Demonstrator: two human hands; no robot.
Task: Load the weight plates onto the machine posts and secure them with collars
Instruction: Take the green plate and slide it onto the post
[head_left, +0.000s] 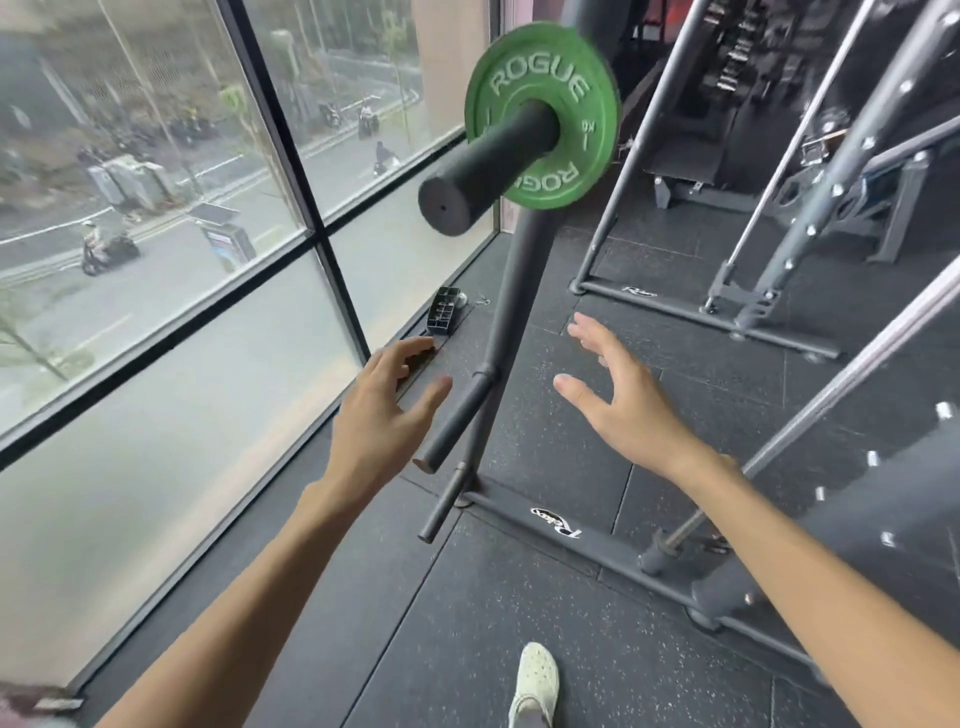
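Plate placement, as I see it from the head camera: the green Rogue weight plate (540, 67) sits on the upper post (488, 166), pushed to the far end where the post meets the machine's dark upright (511, 291). The post's black sleeve passes through the plate's hole and juts out toward me and to the left, its round end cap facing the camera.

Both hands hover lower down, on either side of the upright. My view shows the left hand (384, 410) released, fingers loosely spread and grasping nothing, just left of the shorter lower post (457, 421). Its thumb lies close to that post, but I cannot tell whether they touch. The right hand (618, 395) is also released, palm turned inward, fingers straight and fanned, apart from the upright on its right side.

Below them the machine's base bar (556, 522), with a white logo, runs across the speckled rubber floor (545, 623). A pale perforated shoe (535, 680) stands at the near edge. On the left is a large window (156, 208) onto a street, and a small black box (444, 310) lies on the floor at its foot, beyond the left hand.
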